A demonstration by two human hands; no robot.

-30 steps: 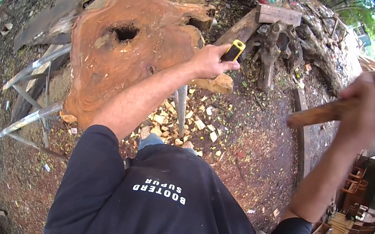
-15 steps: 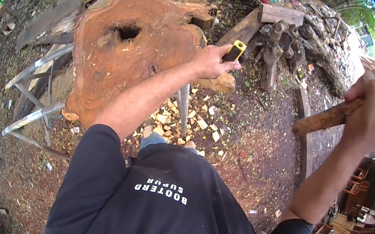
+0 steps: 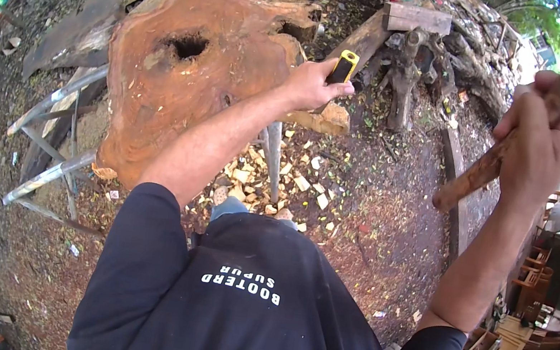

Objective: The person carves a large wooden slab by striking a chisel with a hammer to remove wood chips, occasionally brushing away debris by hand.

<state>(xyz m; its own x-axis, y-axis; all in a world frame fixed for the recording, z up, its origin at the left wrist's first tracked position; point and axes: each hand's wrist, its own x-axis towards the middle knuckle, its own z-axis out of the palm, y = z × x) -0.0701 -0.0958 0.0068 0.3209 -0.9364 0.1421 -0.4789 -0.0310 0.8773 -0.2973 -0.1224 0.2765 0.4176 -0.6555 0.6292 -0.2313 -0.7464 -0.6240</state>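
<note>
My left hand [image 3: 311, 87] is closed round the black-and-yellow handle of what looks like a chisel [image 3: 343, 67]; its blade is hidden below the hand. That hand is at the right edge of a large reddish-brown wood slab [image 3: 195, 115], which has a dark hollow [image 3: 189, 47] in its upper part. Raised on the right, well apart from the slab, my right hand [image 3: 537, 148] grips a rough, round wooden stick [image 3: 467, 183]. The stick slants, its lower end pointing toward the lower left and its upper part blurred.
Metal legs [image 3: 51, 181] stand under the slab's left side, and another leg [image 3: 272, 159] shows at its right. Pale wood chips [image 3: 244, 173] litter the ground near my feet. Gnarled roots [image 3: 404, 78] with a wooden block [image 3: 417, 19] lie beyond. Wooden furniture [image 3: 513, 333] stands far right.
My right hand has swung up and slightly left, tilting the stick more steeply. My left hand with the chisel has shifted slightly left.
</note>
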